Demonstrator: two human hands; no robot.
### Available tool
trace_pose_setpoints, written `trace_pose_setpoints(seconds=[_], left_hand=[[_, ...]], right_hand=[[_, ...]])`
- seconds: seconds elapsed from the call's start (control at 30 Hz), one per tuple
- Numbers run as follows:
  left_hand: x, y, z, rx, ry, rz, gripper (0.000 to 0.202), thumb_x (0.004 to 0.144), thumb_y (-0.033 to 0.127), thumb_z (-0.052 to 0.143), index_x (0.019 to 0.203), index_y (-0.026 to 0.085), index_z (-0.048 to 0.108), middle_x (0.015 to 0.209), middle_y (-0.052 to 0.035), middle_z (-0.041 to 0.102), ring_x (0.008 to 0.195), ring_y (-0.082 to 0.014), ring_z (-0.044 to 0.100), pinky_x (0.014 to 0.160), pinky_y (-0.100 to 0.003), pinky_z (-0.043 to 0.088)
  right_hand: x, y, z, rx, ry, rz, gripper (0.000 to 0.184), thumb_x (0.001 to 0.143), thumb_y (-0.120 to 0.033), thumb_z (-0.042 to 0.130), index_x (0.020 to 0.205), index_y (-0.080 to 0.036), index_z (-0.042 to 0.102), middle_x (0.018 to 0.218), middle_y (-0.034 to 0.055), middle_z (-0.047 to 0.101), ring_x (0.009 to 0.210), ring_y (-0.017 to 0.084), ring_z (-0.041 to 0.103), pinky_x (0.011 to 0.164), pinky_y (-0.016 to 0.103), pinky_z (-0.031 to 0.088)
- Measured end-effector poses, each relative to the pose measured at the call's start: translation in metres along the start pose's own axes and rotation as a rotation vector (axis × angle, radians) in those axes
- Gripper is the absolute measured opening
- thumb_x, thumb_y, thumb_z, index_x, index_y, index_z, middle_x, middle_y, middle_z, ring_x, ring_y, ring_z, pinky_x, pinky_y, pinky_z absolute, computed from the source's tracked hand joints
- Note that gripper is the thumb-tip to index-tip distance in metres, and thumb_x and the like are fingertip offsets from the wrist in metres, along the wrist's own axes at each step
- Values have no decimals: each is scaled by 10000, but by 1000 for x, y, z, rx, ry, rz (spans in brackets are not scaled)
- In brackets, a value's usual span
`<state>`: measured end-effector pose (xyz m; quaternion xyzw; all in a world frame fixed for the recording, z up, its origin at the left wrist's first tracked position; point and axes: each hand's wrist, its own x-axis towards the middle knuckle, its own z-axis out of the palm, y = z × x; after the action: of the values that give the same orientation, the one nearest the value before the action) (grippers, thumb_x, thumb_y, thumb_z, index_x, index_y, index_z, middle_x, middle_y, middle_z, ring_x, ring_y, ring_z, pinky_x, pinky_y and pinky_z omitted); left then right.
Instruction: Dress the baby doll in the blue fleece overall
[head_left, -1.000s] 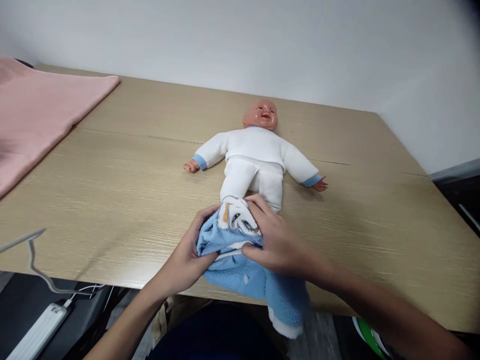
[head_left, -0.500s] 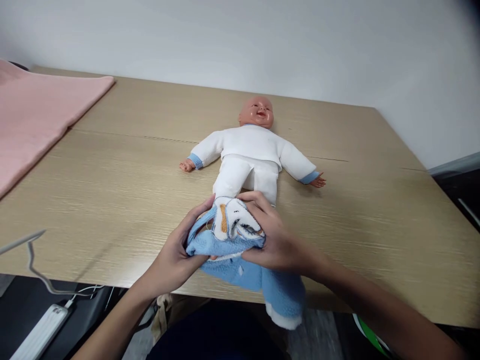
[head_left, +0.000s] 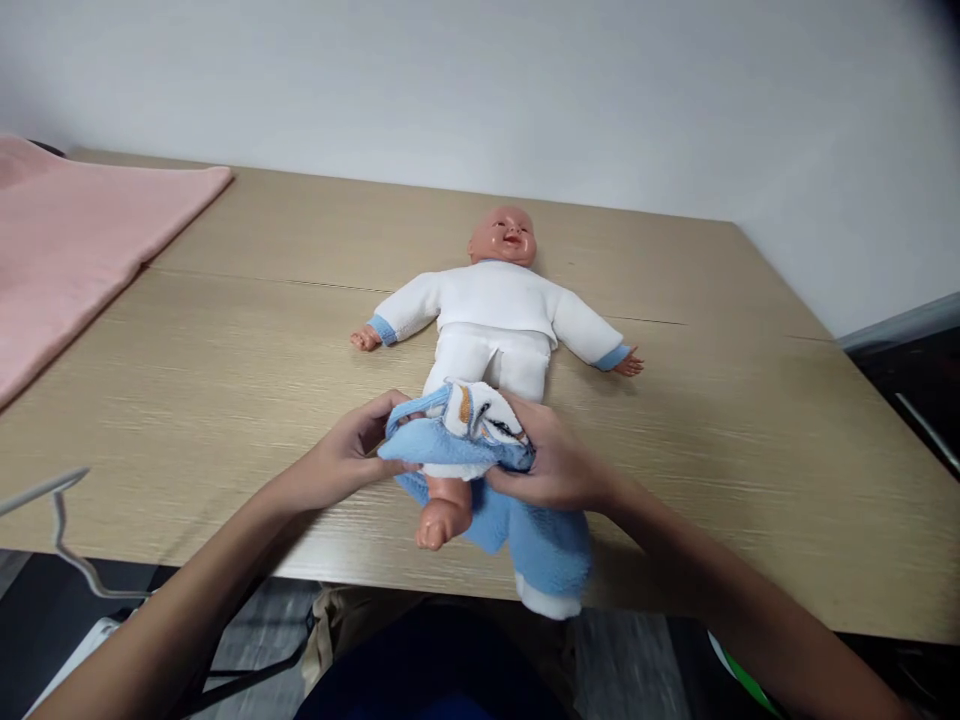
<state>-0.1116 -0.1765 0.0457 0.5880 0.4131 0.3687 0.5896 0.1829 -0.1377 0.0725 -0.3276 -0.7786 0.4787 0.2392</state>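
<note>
A baby doll [head_left: 491, 300] in white clothes with blue cuffs lies face up on the table, its feet towards me. Bunched around its lower leg is a blue fleece garment [head_left: 551, 550] with white trim and a white, orange and black patch. My left hand [head_left: 367, 440] pinches the garment's left edge between thumb and fingers. On the other side, my right hand [head_left: 544, 460] grips the bunched cloth by the patch. One bare doll foot [head_left: 444, 515] sticks out below the cloth; the other is hidden. A loose sleeve or leg of the garment hangs at the table's front edge.
A pink blanket [head_left: 90, 250] covers the left end of the wooden table [head_left: 262, 330]. At the front left, a grey bent bar [head_left: 64, 520] juts in over the table edge. A white wall stands behind.
The bunched garment has moved up onto the doll's leg, and a bare foot now shows beneath it. Both hands have moved slightly away from me with the cloth.
</note>
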Motion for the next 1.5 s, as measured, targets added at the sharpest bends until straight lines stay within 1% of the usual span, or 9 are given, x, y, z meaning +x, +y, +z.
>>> trace_pose_setpoints(seconds=[0.3,0.5,0.73,0.97,1.1,1.2,1.27,1.37,1.5], left_hand=[[7,-10,-17,96,76,20,299,1008,486,809,1001,195,741,909,-28,656,853,-193,604,759,-267,546],[12,-12,-26,40,37,67,403,903,481,935,1128,208,742,1046,-63,703,953,-221,678,818,-290,582],[19,-16,-30,-193,316,126,192,1048,377,811,1095,267,660,784,36,566,762,-147,568,812,-250,554],[42,15,-8,-319,105,334,201,1028,241,814,1189,284,700,757,62,415,713,-148,447,825,-277,584],[62,27,0,-34,-48,576,277,998,194,823,1235,263,697,1037,-9,641,1028,-171,633,959,-281,552],[67,40,14,263,-149,463,410,1022,260,822,1391,262,644,1436,-82,638,1386,-245,586,1146,-349,482],[66,48,24,425,-253,338,544,1017,397,852,1485,272,606,1482,-82,648,1395,-278,589,1170,-397,457],[66,56,33,631,-381,223,598,959,583,883,1424,267,681,1293,-42,743,1238,-302,632,1118,-438,423],[70,60,33,697,-496,179,217,1014,416,800,1018,216,716,954,18,697,978,-237,603,1037,-421,386]], right_hand=[[-3,5,-8,11,-26,-17,561,938,-535,908,1392,-258,728,1221,53,812,1069,309,746,972,430,607],[-15,7,-29,-120,-84,-16,465,996,-599,849,1241,-218,745,1031,7,754,886,208,664,789,335,496],[-21,10,-27,-96,-46,-50,375,1065,-532,774,1254,-210,739,1006,4,753,859,191,656,798,323,486],[-18,15,-23,-97,-7,-65,335,1080,-505,753,1194,-191,745,954,-7,739,816,164,626,783,306,463],[-19,18,-29,-110,-45,-96,353,1067,-505,771,1227,-193,737,993,5,750,858,176,648,820,311,490],[-21,18,-36,-94,-86,-119,408,1035,-472,828,1325,-204,725,1150,36,780,976,196,688,905,320,519],[-22,18,-42,-33,-74,-118,450,1013,-460,860,1363,-213,722,1209,46,776,1046,209,701,927,322,530],[-26,18,-52,94,-107,-22,472,992,-483,886,1337,-205,723,1098,22,751,951,183,678,816,292,516],[-29,16,-66,114,-338,117,392,980,-532,892,1030,-179,729,831,-38,624,741,131,546,675,269,422]])
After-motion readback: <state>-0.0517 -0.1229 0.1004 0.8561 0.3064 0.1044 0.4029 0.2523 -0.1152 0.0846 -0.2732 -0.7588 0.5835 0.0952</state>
